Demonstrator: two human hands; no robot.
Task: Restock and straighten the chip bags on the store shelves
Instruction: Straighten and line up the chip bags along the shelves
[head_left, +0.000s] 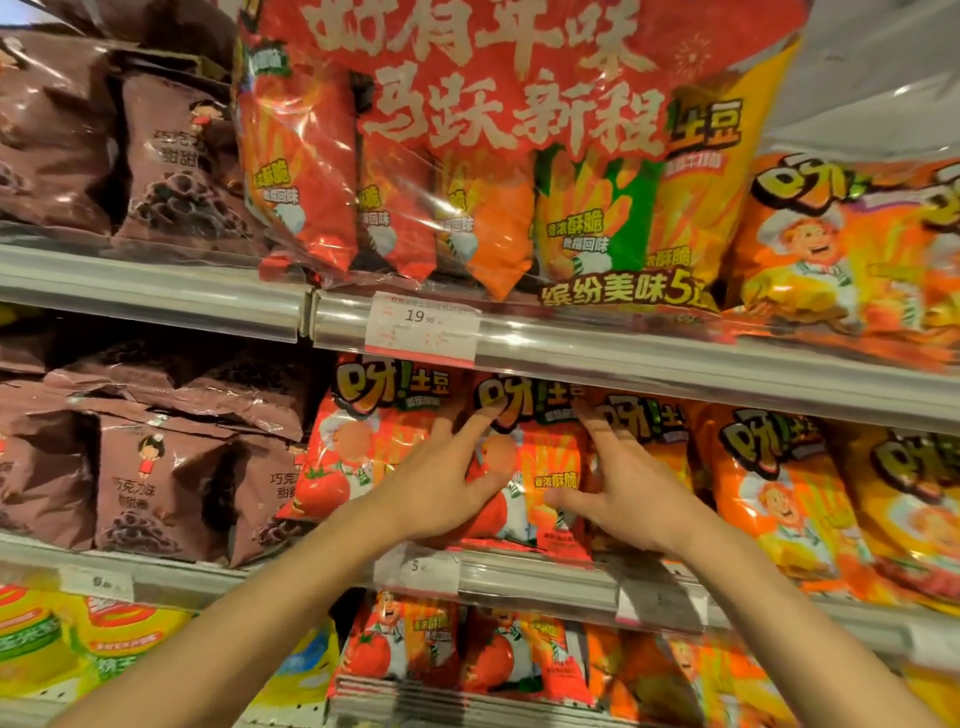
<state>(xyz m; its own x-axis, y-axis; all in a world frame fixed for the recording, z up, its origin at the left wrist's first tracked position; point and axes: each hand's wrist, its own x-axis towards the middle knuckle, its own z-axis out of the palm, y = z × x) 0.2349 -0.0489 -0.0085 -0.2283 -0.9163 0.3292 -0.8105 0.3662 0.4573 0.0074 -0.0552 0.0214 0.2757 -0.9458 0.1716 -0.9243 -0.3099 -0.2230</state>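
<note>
A red tomato chip bag (540, 467) stands upright on the middle shelf (519, 577). My left hand (441, 483) lies flat on its left half with fingers spread. My right hand (623, 493) presses its right edge, fingers apart, thumb across the bag's front. Neither hand grips anything. Another red tomato bag (358, 441) stands to the left, orange chip bags (779, 493) to the right.
Brown chocolate snack bags (156, 483) fill the left of the middle and upper shelves. A large red multipack (493, 156) sits on the upper shelf above a price tag (421, 327). More red and orange bags (467, 654) and yellow bags (104, 644) stand on the lower shelf.
</note>
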